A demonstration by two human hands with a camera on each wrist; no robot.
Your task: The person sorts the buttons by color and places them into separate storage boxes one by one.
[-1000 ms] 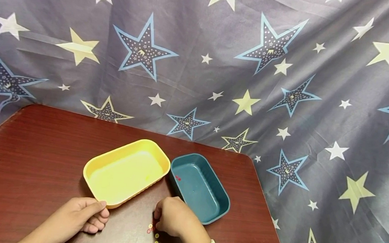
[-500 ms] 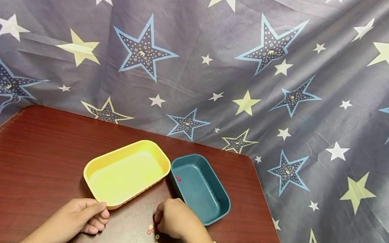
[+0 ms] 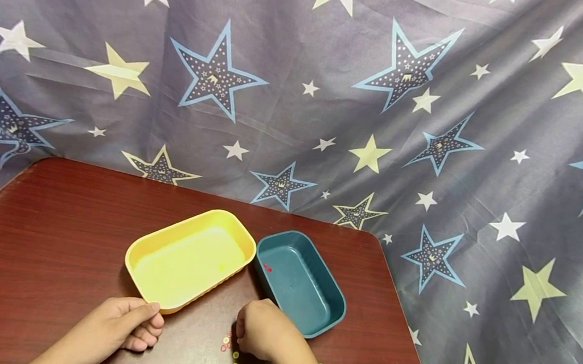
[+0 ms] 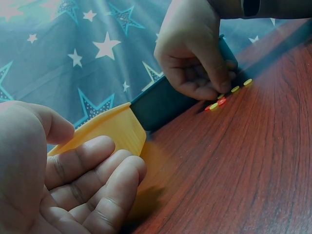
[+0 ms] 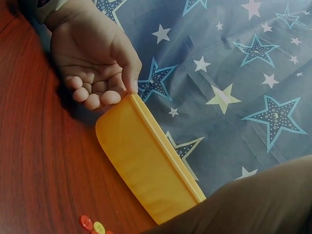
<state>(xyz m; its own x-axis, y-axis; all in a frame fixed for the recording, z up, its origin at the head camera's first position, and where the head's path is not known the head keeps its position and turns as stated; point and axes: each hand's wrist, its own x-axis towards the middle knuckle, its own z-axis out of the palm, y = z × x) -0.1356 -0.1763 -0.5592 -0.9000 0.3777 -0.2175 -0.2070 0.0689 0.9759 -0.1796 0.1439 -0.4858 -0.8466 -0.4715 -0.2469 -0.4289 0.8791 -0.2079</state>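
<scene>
My left hand pinches the near corner of a yellow plastic bin between thumb and curled forefinger. In the right wrist view, the thumb lies on the bin's rim. My right hand is low over the table beside several small red and yellow buttons. Its thumb and forefinger meet at a yellow button in the left wrist view, mostly hidden by the fingertips. A dark teal bin stands just beyond this hand, with a few red buttons inside. A small yellow spot shows in the yellow bin.
The two bins stand corner to corner on a reddish-brown wooden table. A grey curtain printed with stars hangs behind the table and along its right side.
My right hand has shifted slightly right, away from the loose buttons, so more of the red ones show. My left hand and both bins keep their places.
</scene>
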